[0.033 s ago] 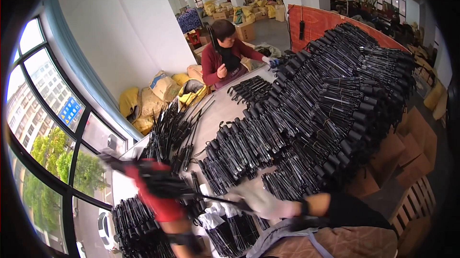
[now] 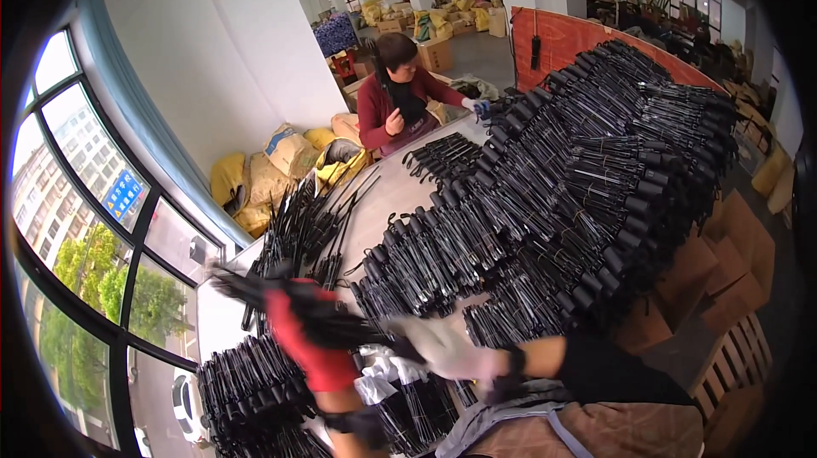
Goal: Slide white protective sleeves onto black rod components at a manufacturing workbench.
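My left hand [image 2: 313,334], in a red and black glove, is wrapped round a folded black umbrella frame [image 2: 247,286]. One end of the frame, smeared by motion, points toward the window. My right hand [image 2: 447,349], in a white glove, is closed at the other end of the same frame, close to the left hand. Beneath and beside the left hand lie bundled black umbrella frames [image 2: 247,386]. Just under the right hand stand more frames with white wrapping [image 2: 379,383] at their tops. Motion blur hides the finer parts of the held frame.
A large heap of black umbrella frames [image 2: 587,177] covers the table's right side. Loose frames [image 2: 302,224] lie at the left edge of the tabletop [image 2: 383,194]. Across the table a person [image 2: 404,105] holds an umbrella frame. Sacks [image 2: 289,151] and cardboard boxes [image 2: 732,262] stand around.
My right hand has moved left and slightly up, and my left hand slightly right, so they are closer together on the umbrella frame. Less shaft shows between them.
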Available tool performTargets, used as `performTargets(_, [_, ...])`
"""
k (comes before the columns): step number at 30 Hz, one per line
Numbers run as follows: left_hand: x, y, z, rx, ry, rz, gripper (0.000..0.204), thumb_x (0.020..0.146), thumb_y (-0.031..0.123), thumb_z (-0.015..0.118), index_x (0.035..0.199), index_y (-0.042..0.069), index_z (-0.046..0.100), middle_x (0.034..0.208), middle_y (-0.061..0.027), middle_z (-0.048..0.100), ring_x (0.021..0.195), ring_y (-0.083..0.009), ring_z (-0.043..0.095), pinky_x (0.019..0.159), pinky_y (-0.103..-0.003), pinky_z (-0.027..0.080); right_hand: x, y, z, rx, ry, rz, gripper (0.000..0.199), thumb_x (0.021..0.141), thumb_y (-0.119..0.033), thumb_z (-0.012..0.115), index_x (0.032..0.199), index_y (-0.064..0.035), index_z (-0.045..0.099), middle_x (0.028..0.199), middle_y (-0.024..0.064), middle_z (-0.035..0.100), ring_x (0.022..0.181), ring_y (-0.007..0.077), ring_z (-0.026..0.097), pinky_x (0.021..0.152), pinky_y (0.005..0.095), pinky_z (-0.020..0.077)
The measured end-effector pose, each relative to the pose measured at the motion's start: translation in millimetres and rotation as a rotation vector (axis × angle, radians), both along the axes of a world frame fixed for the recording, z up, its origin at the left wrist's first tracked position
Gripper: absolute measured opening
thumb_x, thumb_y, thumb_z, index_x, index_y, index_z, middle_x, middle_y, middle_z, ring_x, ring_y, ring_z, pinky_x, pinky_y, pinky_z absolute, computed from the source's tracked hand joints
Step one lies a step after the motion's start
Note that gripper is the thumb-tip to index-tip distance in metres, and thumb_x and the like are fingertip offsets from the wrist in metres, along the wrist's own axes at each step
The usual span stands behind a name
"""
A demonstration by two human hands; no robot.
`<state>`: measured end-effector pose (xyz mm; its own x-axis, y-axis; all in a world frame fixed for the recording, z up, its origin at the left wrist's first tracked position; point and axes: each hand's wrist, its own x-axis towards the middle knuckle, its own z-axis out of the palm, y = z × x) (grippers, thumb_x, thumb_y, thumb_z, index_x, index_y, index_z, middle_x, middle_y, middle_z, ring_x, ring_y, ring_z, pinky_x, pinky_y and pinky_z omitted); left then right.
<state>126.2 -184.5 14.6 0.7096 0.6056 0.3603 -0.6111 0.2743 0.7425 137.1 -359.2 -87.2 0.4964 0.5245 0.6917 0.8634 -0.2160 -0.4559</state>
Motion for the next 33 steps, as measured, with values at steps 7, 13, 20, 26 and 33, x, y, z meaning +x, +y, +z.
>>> performTargets(7, [-4,-1,-9,-0.221,-0.014,-0.029,0.047,0.099,0.039,0.049,0.129,0.003,0.05,0.084,-0.0044,0.059,0.061,-0.0152,0.055,0.054,-0.028,0.049,25,37,7,0.38,1.026,0.584,0.041,0.103,-0.025,0.04,0.131,0.0051,0.048,0.11,0.016,0.062,0.103,0.0132,0.059,0.092,0.0281,0.0484])
performTargets(13, [-17,11,-57,-0.271,0.066,-0.082,0.043,0.1,0.035,0.048,0.13,0.005,0.05,0.087,-0.0051,0.061,0.067,-0.0156,0.058,0.059,-0.028,0.051,32,16,11,-0.161,0.521,0.363,0.04,0.098,-0.013,0.045,0.136,-0.0004,0.046,0.131,0.0188,0.054,0.127,0.0215,0.047,0.106,0.033,0.0376])
performTargets(20, [-40,20,-125,-0.264,0.45,-0.196,0.045,0.098,0.039,0.048,0.127,0.005,0.054,0.086,-0.0069,0.062,0.064,-0.0178,0.059,0.061,-0.031,0.053,100,-33,13,-0.245,0.993,0.768,0.042,0.097,-0.005,0.041,0.139,-0.0064,0.048,0.128,0.0186,0.058,0.118,0.0263,0.056,0.1,0.0376,0.0459])
performTargets(26, [-69,-17,-174,-0.539,0.417,-0.678,0.045,0.099,0.038,0.049,0.127,0.003,0.052,0.094,-0.0156,0.069,0.076,-0.0265,0.068,0.066,-0.036,0.056,98,-29,33,-0.148,1.472,0.668,0.043,0.099,-0.007,0.036,0.142,-0.0066,0.042,0.1,0.0207,0.068,0.074,0.0216,0.071,0.063,0.0294,0.0589])
performTargets(33, [-87,-42,-168,-0.659,0.414,-0.577,0.038,0.097,0.033,0.053,0.116,0.0,0.057,0.094,-0.0127,0.067,0.078,-0.023,0.067,0.072,-0.035,0.056,101,-11,40,-0.44,1.396,0.606,0.048,0.099,-0.017,0.048,0.145,-0.0075,0.037,0.09,0.0151,0.07,0.061,0.0177,0.068,0.053,0.0243,0.0541])
